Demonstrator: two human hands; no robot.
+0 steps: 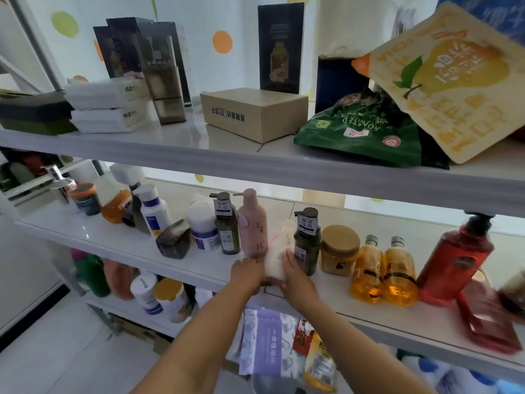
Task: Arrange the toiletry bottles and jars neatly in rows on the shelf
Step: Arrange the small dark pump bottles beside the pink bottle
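On the middle shelf (119, 240) stands a row of toiletry bottles and jars. A pale cream bottle (277, 248), blurred, sits between a pink pump bottle (253, 223) and a dark green pump bottle (307, 243). My left hand (246, 273) grips the cream bottle's lower left side, close to the pink bottle's base. My right hand (295, 275) grips its lower right side. Left of the pink bottle are another dark green pump bottle (227, 226) and a white jar (203, 226). To the right stand a gold-lidded jar (339, 250), two amber bottles (383, 271) and a red pump bottle (457, 257).
At the middle shelf's left end stand a white bottle (153, 209), an orange spray bottle (118, 203) and a dark jar (85, 199). The top shelf (199, 155) overhangs, holding boxes and snack bags. The lower shelf holds packets (267, 345) and more bottles.
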